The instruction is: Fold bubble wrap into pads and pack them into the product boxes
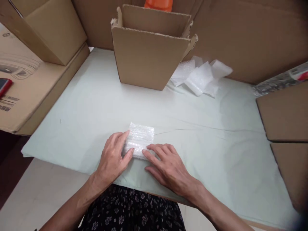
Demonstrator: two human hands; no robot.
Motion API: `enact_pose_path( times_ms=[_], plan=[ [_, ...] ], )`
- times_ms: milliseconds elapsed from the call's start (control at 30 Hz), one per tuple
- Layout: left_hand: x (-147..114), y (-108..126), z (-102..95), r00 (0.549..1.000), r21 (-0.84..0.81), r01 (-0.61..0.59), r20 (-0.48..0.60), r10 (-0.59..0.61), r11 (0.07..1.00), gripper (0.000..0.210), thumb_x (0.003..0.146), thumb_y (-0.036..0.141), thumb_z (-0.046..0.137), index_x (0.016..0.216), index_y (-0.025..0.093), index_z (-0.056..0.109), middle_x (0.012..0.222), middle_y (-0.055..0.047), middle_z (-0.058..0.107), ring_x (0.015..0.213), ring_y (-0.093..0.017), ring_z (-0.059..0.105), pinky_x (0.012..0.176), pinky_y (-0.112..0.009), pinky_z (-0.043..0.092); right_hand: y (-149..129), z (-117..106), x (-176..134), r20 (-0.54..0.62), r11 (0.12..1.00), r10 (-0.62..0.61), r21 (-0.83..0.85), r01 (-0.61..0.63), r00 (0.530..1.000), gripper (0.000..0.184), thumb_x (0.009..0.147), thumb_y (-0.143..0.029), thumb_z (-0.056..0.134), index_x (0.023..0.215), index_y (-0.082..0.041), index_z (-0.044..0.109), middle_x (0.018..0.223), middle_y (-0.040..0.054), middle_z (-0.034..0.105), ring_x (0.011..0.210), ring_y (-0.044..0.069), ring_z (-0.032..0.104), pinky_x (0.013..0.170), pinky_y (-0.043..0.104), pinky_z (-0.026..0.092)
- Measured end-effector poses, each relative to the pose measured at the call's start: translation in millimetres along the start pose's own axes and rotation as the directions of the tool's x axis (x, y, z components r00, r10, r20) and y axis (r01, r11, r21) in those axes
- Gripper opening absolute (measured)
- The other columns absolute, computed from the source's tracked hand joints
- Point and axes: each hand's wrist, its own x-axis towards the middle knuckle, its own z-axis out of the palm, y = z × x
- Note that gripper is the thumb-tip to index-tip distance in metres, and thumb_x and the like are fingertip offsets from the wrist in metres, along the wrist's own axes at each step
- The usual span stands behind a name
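Observation:
A small, roughly square bubble-wrap packet [141, 136] lies flat on the cloth near the table's front edge. Whatever may be inside it cannot be made out. My left hand [114, 154] holds its left side, with the thumb on the near part of the top and the fingers along the left edge. At the near right corner, my right hand [166, 163] touches the packet with its fingertips. Its fingers are loosely bent and the thumb is spread apart below, off the packet.
A pale green cloth [81, 109] covers the table. An open-topped cardboard box [146, 59] stands at the back, with loose bubble-wrap pieces [201, 77] to its right. Cardboard boxes [286, 112] line the right. On the left are a large carton [26, 93] and a red-edged phone-like object [5, 86].

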Motion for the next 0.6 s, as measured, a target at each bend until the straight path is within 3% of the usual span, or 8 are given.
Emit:
enact_pose_path(
  times_ms=[100,167,267,333,400,467,533,600],
  plan=[
    [-10,3,-6.3,0.964,-0.278,0.249,-0.019,-0.265,0.928,0.058,0.094,0.032,0.064,0.148,0.024,0.045,0.126,-0.011,0.062,0.11,-0.025,0.065,0.097,-0.045,0.056,7,12,6,-0.057,0.991,0.09,0.1,-0.084,0.994,0.023,0.103,-0.021,0.05,0.117,-0.019,0.067,0.107,0.0089,0.077,0.09,0.023,0.066,0.079,0.039,0.049],
    [-19,6,-8.9,0.905,-0.53,0.389,0.066,-0.421,0.754,0.066,0.094,0.035,0.065,0.152,0.024,0.037,0.133,-0.014,0.06,0.115,-0.025,0.065,0.1,-0.045,0.056,11,17,8,-0.093,0.949,0.214,0.254,-0.185,0.972,0.024,0.103,-0.026,0.052,0.121,-0.02,0.067,0.106,0.0079,0.078,0.09,0.022,0.068,0.08,0.039,0.052],
    [-25,14,-6.0,0.83,-0.757,0.502,0.286,-0.479,0.418,0.079,0.092,0.037,0.068,0.157,0.023,0.026,0.138,-0.016,0.059,0.123,-0.027,0.064,0.105,-0.044,0.053,10,18,4,-0.024,0.85,0.307,0.457,-0.263,0.951,0.026,0.102,-0.03,0.057,0.124,-0.023,0.068,0.106,0.006,0.078,0.091,0.02,0.07,0.082,0.037,0.057],
    [-23,21,-1.5,0.802,-0.789,0.541,0.382,-0.459,0.29,0.086,0.09,0.036,0.072,0.16,0.025,0.023,0.138,-0.014,0.061,0.122,-0.027,0.065,0.106,-0.041,0.052,9,16,0,0.0,0.823,0.295,0.507,-0.255,0.955,0.024,0.1,-0.031,0.058,0.121,-0.025,0.07,0.109,0.0057,0.077,0.097,0.021,0.07,0.087,0.038,0.058],
    [-18,27,2.4,0.802,-0.795,0.545,0.404,-0.439,0.265,0.088,0.089,0.036,0.073,0.161,0.026,0.024,0.138,-0.012,0.062,0.119,-0.026,0.067,0.104,-0.038,0.053,9,12,-3,-0.033,0.828,0.306,0.503,-0.249,0.951,0.029,0.097,-0.034,0.062,0.125,-0.026,0.069,0.126,0.0085,0.073,0.116,0.025,0.067,0.099,0.044,0.056],
    [-12,33,5.5,0.823,-0.786,0.531,0.391,-0.412,0.315,0.086,0.089,0.037,0.072,0.161,0.025,0.026,0.134,-0.012,0.065,0.114,-0.025,0.068,0.1,-0.037,0.055,12,6,-6,-0.037,0.809,0.343,0.519,-0.275,0.939,0.048,0.093,-0.041,0.068,0.138,-0.025,0.063,0.144,0.0117,0.063,0.132,0.029,0.06,0.106,0.048,0.052],
    [-6,34,8.3,0.859,-0.759,0.502,0.381,-0.343,0.414,0.082,0.091,0.037,0.068,0.16,0.022,0.027,0.124,-0.012,0.069,0.106,-0.023,0.071,0.095,-0.036,0.058,17,0,-7,0.064,0.735,0.354,0.597,-0.32,0.933,0.057,0.091,-0.047,0.07,0.142,-0.024,0.06,0.139,0.0119,0.067,0.124,0.028,0.065,0.1,0.043,0.057],
    [0,31,9.7,0.902,-0.72,0.431,0.338,-0.268,0.544,0.075,0.093,0.036,0.065,0.158,0.021,0.03,0.116,-0.011,0.071,0.099,-0.021,0.073,0.09,-0.036,0.06,24,-5,-9,0.155,0.642,0.372,0.67,-0.374,0.915,0.044,0.093,-0.048,0.067,0.129,-0.023,0.069,0.115,0.008,0.077,0.099,0.023,0.074,0.086,0.034,0.06]
  ],
)
